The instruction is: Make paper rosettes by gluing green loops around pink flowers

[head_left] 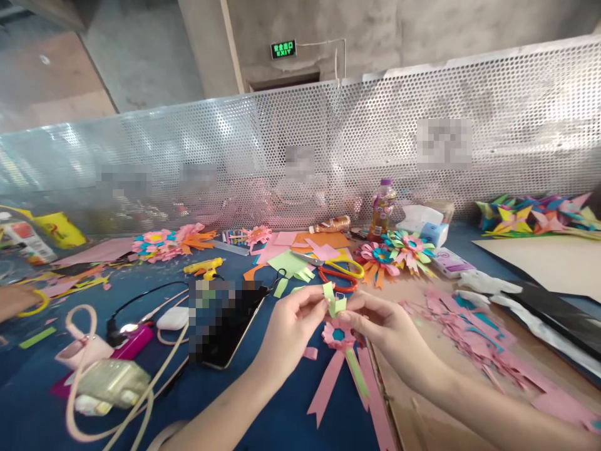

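Observation:
In the middle of the head view, my left hand (297,319) pinches one end of a light green paper strip (337,305). My right hand (382,319) is closed on the other side of the same strip, which is bent between my fingertips. Just below them lies a pink paper rosette (339,336) with a blue centre and pink tails. A narrow green strip (357,373) hangs among those tails. Orange-handled scissors (338,280) and yellow-handled scissors (354,268) rest beyond my fingers.
A phone (232,332) lies left of my hands, with a charger (113,383) and looping cables. Further back are a yellow glue gun (204,268), finished paper flowers (157,244) and a drink bottle (382,212). Pink cut paper (474,332) covers the cardboard. Another person's hand (16,302) shows at left.

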`<state>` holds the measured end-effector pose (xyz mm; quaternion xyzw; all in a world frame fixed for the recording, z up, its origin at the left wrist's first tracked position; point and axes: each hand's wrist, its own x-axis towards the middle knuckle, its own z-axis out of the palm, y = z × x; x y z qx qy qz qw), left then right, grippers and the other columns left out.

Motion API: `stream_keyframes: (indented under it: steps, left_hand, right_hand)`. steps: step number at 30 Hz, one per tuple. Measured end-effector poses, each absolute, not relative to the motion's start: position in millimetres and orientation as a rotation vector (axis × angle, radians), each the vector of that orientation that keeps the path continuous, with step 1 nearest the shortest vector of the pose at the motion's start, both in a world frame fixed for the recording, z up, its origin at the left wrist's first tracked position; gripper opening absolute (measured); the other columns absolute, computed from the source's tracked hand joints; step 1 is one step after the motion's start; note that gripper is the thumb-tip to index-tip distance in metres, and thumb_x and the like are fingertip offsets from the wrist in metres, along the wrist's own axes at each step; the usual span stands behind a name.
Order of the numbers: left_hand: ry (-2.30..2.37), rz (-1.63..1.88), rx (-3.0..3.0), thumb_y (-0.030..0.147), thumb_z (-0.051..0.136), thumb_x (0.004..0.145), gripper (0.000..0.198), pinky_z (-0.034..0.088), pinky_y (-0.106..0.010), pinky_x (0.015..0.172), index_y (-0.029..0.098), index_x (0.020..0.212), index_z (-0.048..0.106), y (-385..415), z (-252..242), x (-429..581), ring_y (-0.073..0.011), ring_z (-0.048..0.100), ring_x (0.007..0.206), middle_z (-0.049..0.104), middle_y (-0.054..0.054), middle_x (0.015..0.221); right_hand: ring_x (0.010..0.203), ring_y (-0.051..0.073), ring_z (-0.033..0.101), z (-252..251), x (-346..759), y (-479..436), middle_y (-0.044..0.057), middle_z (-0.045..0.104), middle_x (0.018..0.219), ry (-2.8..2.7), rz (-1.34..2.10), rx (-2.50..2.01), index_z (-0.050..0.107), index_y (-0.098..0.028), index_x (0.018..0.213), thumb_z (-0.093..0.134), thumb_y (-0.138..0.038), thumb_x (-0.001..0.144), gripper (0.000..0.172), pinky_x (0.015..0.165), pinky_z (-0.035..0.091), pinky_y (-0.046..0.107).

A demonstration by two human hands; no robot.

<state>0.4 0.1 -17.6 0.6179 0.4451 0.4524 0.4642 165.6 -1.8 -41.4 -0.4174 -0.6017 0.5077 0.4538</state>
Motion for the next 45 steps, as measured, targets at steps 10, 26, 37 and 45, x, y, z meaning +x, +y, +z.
stream_keyframes:
  steps: [10, 26, 37, 45]
  left_hand:
    - [1.126, 1.097, 1.580, 0.030, 0.058, 0.084, 0.027, 0.054, -0.027, 0.080, 0.022, 0.106, 0.070, -3.6, -19.8, 0.4, -0.0164, 0.066, 0.080, 0.072, -0.002, 0.089]
    - [1.151, 1.015, 1.557, 0.034, 0.056, 0.084, 0.028, 0.051, -0.017, 0.051, 0.025, 0.107, 0.069, -8.6, -14.0, 0.7, -0.0144, 0.062, 0.070, 0.066, -0.002, 0.077]
    - [1.141, 0.935, 1.555, 0.037, 0.053, 0.084, 0.036, 0.048, -0.017, 0.041, 0.019, 0.113, 0.063, -11.8, -10.9, 0.1, -0.0181, 0.061, 0.076, 0.064, -0.006, 0.084]
    - [1.158, 0.929, 1.545, 0.043, 0.050, 0.085, 0.040, 0.050, -0.018, 0.044, 0.018, 0.115, 0.062, -12.6, -10.8, -0.7, -0.0194, 0.061, 0.079, 0.064, -0.007, 0.087]
  right_hand:
    - [0.059, 0.008, 0.046, -37.4, 166.6, -1.5, -0.002, 0.056, 0.066, -1.518, 1.223, -1.091, 0.063, -0.017, 0.072, 0.063, -0.041, 0.079, 0.025, 0.055, 0.038, 0.020]
    - [0.057, 0.008, 0.044, -32.4, 165.8, -4.0, -0.001, 0.058, 0.067, -1.515, 1.221, -1.121, 0.063, -0.017, 0.072, 0.064, -0.042, 0.078, 0.026, 0.052, 0.035, 0.021]
    - [0.054, 0.009, 0.044, -29.1, 166.2, -5.7, -0.002, 0.057, 0.063, -1.519, 1.227, -1.135, 0.062, -0.018, 0.069, 0.065, -0.044, 0.076, 0.027, 0.051, 0.035, 0.022]
    - [0.055, 0.009, 0.041, -29.7, 166.6, -4.8, -0.002, 0.055, 0.063, -1.547, 1.183, -1.152, 0.063, -0.018, 0.069, 0.064, -0.045, 0.077, 0.029, 0.051, 0.033, 0.022]
